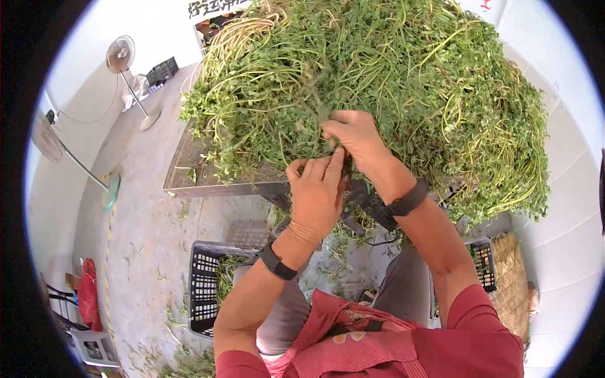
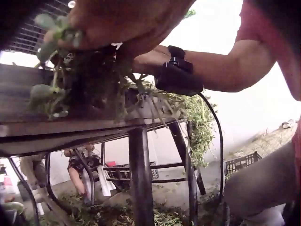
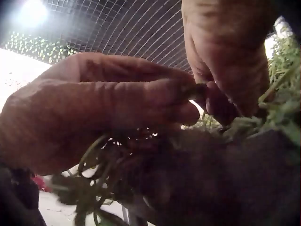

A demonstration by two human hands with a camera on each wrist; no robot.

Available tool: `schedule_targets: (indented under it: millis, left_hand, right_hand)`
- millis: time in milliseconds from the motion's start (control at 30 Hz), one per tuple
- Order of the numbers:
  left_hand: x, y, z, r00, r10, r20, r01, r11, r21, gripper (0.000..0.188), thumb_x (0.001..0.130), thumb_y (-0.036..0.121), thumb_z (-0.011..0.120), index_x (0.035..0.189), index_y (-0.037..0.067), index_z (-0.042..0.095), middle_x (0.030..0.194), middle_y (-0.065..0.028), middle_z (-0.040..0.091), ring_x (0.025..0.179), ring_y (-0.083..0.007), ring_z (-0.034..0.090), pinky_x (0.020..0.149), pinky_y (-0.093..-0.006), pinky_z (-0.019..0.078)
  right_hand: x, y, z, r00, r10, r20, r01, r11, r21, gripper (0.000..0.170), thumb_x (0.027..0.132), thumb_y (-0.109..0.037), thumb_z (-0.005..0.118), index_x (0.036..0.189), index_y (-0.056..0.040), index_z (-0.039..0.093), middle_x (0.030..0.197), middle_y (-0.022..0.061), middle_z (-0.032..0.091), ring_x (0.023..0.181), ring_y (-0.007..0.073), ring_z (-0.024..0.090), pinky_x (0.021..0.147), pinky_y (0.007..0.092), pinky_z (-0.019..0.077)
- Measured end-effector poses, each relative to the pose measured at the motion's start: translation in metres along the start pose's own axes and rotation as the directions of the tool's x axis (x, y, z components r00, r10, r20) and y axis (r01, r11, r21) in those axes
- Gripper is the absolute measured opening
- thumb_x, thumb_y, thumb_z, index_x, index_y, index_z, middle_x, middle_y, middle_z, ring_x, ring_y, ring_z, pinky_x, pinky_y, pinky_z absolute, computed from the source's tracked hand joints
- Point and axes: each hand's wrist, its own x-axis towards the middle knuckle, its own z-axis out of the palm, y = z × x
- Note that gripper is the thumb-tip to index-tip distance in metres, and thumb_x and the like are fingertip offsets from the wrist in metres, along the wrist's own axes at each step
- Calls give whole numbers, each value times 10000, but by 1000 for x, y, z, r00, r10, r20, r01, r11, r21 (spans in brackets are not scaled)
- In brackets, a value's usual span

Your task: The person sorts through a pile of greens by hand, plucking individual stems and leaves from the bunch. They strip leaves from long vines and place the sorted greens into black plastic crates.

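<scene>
A large heap of leafy green stems (image 1: pixel 378 69) covers the table before me. At its near edge my left hand (image 1: pixel 317 195) has curled fingers around a small bunch of stems; leafy sprigs (image 2: pixel 51 94) hang below that hand in the left wrist view. Just above and to the right, my right hand (image 1: pixel 360 142) pinches green stems between thumb and fingers. The fingertips of both hands nearly meet in the right wrist view, with a short bit of stem (image 3: pixel 195 90) between them. Dark shadow hides part of the bunch beneath.
The table edge (image 1: pixel 220 189) runs below the heap. A black crate (image 1: pixel 203 296) with greens stands left of my legs, another crate (image 1: pixel 482 261) to the right beside a woven sack (image 1: pixel 509 283). Two fans (image 1: pixel 121 55) stand at left. Loose stems litter the floor.
</scene>
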Motion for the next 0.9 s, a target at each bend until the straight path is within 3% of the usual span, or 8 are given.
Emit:
schedule_targets:
  millis: [167,300,400,467,567,700,767,900]
  left_hand:
    - [-4,6,-13,991,125,56,-114,979,-169,447,753,160,625,1166,25,520,982,-107,570,917,-253,526,852,-416,336]
    - [-1,3,-25,990,141,-17,-141,959,-244,434,725,118,606,1146,30,541,1010,-106,575,910,-258,534,818,-397,364]
    - [-3,-5,-27,997,40,-68,-58,954,-296,393,735,63,567,1127,40,572,1020,-130,581,943,-275,544,840,-376,414]
    - [-4,-10,-20,991,-69,-116,21,928,-373,304,766,2,518,1054,29,610,981,-126,595,897,-240,575,817,-322,455]
    - [-5,-11,-12,989,-84,-122,21,896,-443,275,791,-50,467,1013,6,620,931,-119,610,856,-196,596,778,-281,466]
    - [-4,-4,-10,992,-80,-98,37,923,-384,218,817,-24,508,1001,6,623,886,-94,621,837,-176,595,760,-265,462]
    - [-4,-3,-7,992,-66,-109,19,922,-387,204,823,-15,515,992,8,627,873,-87,620,814,-175,594,745,-262,461]
    - [-4,2,-8,994,-74,-80,40,928,-369,181,830,-8,521,966,15,639,807,-59,605,709,-138,569,658,-233,443]
  right_hand:
    - [-13,-1,-37,994,-76,-79,85,990,115,161,804,-154,616,704,-29,601,620,9,533,531,90,444,494,232,326]
    - [-37,-13,-66,993,-72,-89,88,977,193,139,845,-161,594,823,-25,613,631,8,536,563,92,459,521,259,370]
    - [-51,-21,-81,997,50,-62,-25,934,358,180,871,-183,583,949,-21,592,714,53,607,589,123,551,501,254,432]
    - [-63,-19,-89,993,83,-83,-49,935,351,178,872,-183,583,957,-27,591,751,69,624,609,130,574,496,246,436]
    - [-80,-21,-100,992,100,-72,-70,938,339,176,874,-193,582,966,-44,599,858,95,655,710,143,619,554,235,460]
    - [-92,-19,-126,976,-133,-171,161,974,161,196,881,-182,578,998,-29,607,929,98,658,825,167,618,697,287,495]
    - [-102,-21,-141,979,-127,-157,172,930,325,199,883,-174,574,1006,-20,602,942,111,656,813,178,628,686,303,510]
    - [-113,-17,-158,979,-142,-146,188,903,385,211,892,-154,553,1034,0,577,914,133,652,806,203,644,634,294,536]
